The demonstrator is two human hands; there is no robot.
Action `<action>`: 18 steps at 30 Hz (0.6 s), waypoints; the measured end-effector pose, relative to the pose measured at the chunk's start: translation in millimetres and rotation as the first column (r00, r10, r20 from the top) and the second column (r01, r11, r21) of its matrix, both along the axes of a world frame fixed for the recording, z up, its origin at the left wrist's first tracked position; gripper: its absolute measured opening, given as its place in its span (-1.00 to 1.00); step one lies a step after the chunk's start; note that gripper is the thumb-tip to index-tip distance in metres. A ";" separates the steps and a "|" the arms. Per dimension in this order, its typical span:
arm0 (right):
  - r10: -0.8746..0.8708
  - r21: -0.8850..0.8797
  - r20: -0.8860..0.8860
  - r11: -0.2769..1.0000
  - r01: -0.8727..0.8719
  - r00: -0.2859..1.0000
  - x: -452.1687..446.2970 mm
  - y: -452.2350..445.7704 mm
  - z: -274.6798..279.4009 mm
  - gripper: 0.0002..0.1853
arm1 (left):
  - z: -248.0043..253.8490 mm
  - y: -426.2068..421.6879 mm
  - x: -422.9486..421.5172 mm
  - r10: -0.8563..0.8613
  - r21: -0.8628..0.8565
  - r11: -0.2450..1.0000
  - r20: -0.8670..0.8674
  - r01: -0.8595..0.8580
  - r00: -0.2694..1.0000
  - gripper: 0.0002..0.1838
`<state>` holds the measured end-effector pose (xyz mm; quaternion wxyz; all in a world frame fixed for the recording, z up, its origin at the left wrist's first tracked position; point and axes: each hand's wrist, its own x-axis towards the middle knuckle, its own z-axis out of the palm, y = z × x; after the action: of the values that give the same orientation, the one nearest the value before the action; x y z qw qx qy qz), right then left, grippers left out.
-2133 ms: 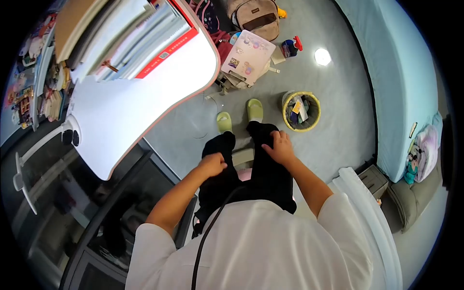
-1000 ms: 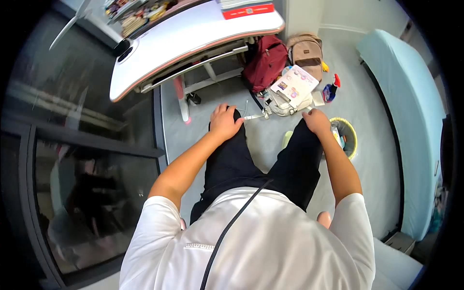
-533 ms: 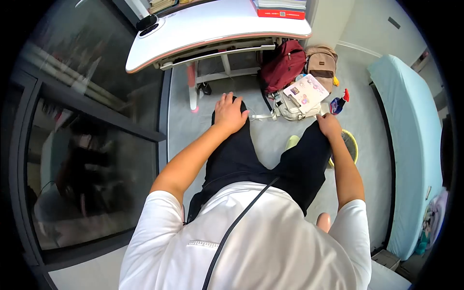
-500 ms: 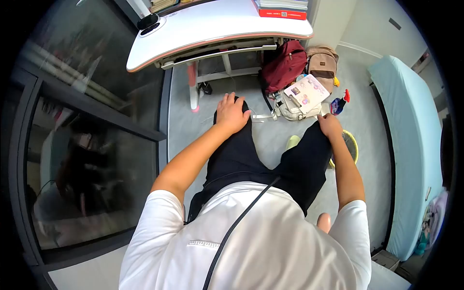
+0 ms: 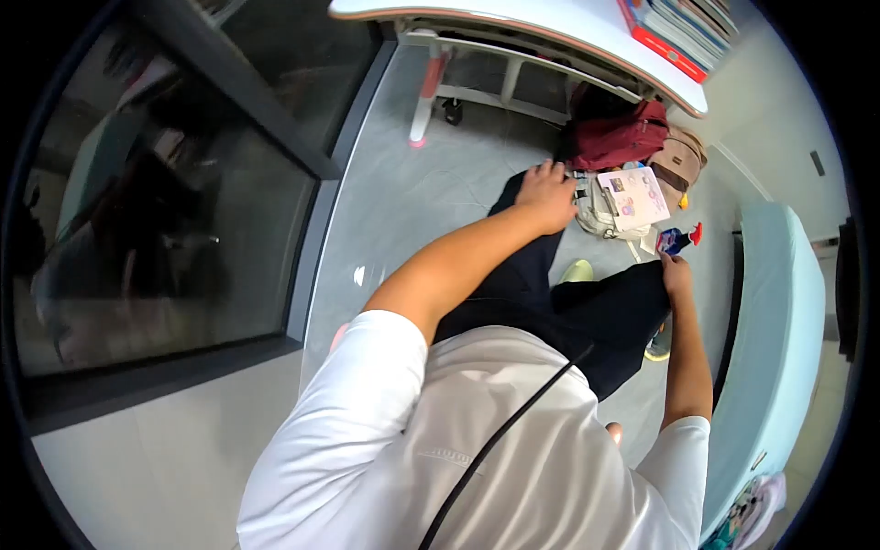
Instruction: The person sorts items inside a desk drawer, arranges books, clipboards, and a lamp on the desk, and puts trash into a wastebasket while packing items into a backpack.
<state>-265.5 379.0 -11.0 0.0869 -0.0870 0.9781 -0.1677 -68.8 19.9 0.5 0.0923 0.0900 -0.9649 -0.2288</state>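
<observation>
My left hand [image 5: 547, 199] lies on the left knee of the black trousers [image 5: 513, 266], palm down, with its fingers extended over the cloth. At the other knee, my right hand [image 5: 676, 275] has its fingers curled together on the trouser cloth; the fingertips are partly hidden. A black cable [image 5: 504, 428] runs down over the white shirt [image 5: 500, 390]. Beyond the knees, a pink-white stickered folder [image 5: 633, 197] rests on a pale bag [image 5: 598, 218]. Just past my right hand stands a blue spray bottle with a red top [image 5: 674, 242].
A white desk [image 5: 550, 27] with books [image 5: 683, 32] is at the top. Red [image 5: 623, 137] and brown [image 5: 678, 160] backpacks stand near its right end. A bin [image 5: 658, 344] is mostly hidden behind my right leg. Dark glass [image 5: 174, 229] is left, a light-blue bed [image 5: 775, 339] right.
The view has turned left, so the desk, bags and both knees appear farther right and more of the dark glass shows. Both hands remain at the knees.
</observation>
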 end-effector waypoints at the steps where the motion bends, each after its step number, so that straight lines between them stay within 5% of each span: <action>1: 0.016 0.018 -0.021 1.000 -0.016 1.000 2.0 -0.1 2.0 -0.41 | -1.3 4.2 0.5 -0.001 -0.012 1.000 -0.005 0.001 1.000 -0.36; 10: 0.070 0.136 -0.061 0.989 -0.061 0.996 14.9 26.8 2.3 -0.38 | -5.8 22.0 -3.3 0.004 -0.080 0.997 -0.060 -0.009 0.998 -0.36; 17: 0.117 0.312 -0.017 0.944 -0.106 0.993 -2.7 56.0 4.3 -0.43 | -9.6 24.8 -25.6 0.054 -0.241 0.970 0.078 -0.034 0.995 -0.44; 18: 0.350 0.485 0.023 0.815 -0.317 0.936 -11.4 66.7 0.5 -0.44 | 5.1 23.9 -28.0 0.055 -0.328 0.944 0.184 0.009 0.981 -0.45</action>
<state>-276.9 445.6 -10.5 0.1010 -0.2381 0.9606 0.1016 -96.8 43.8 5.6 0.0158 0.1062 -0.9927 -0.0545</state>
